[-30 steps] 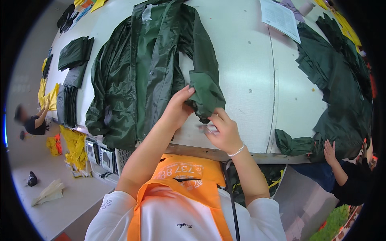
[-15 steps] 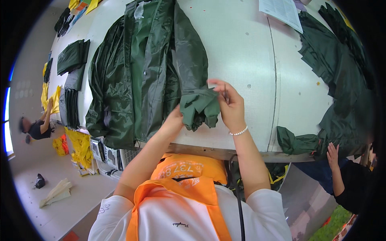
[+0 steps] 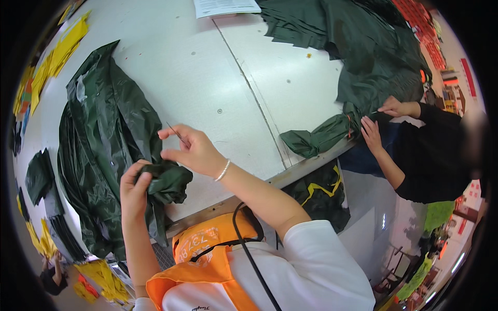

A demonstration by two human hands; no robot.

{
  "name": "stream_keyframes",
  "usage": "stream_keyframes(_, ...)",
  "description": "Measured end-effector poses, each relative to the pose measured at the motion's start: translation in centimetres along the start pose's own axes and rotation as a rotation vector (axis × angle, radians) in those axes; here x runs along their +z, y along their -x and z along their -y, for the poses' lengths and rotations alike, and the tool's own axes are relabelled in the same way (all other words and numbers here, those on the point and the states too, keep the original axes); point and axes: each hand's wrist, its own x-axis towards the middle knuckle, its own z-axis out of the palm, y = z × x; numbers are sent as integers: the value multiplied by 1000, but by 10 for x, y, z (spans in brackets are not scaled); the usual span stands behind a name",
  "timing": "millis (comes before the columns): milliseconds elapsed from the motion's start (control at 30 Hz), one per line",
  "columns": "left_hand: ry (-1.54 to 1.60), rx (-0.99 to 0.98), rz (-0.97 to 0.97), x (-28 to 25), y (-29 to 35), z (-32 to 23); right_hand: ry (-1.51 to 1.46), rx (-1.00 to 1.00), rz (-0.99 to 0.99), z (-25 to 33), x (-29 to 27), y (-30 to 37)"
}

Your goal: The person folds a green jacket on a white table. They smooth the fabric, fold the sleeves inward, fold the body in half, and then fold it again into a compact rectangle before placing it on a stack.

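A dark green, shiny rain jacket point(image 3: 111, 111) lies on the white table at the left, with a snap button showing on its front. My left hand point(image 3: 135, 189) is closed on the bunched end of its sleeve point(image 3: 171, 181), thumb on top. Just above and to the right of that bunch, my right hand point(image 3: 194, 150) holds small thread scissors point(image 3: 177, 133), their thin pointed blades sticking out up and left. The handles are hidden in the palm. The index finger and thumb reach toward the jacket.
At the right, a co-worker's hands point(image 3: 381, 122) work on another dark green garment point(image 3: 324, 135) at the table edge point(image 3: 290, 171). A dark green pile point(image 3: 358, 46) and a paper sheet point(image 3: 225, 6) lie at the far side. Folded dark green pieces point(image 3: 41, 176) lie left of the jacket.
My view has turned to the right, so the jacket sits farther left. The sleeve end is more crumpled in my left hand, and the scissors' blades now point out of my right hand.
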Motion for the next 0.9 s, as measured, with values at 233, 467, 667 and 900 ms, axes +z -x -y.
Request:
stream_keyframes(233, 313, -54, -402, 32, -13, -9, -64, -111, 102, -27, 19, 10)
stream_keyframes(467, 46, 97, -227, 87, 30, -27, 459, -446, -652, -26, 11, -10)
stream_keyframes(667, -670, 345, -391, 19, -17, 5, -8, -118, -535, -1, 41, 13)
stream_keyframes(900, -595, 403, -346, 24, -32, -6, 246, -340, -374, 25, 84, 57)
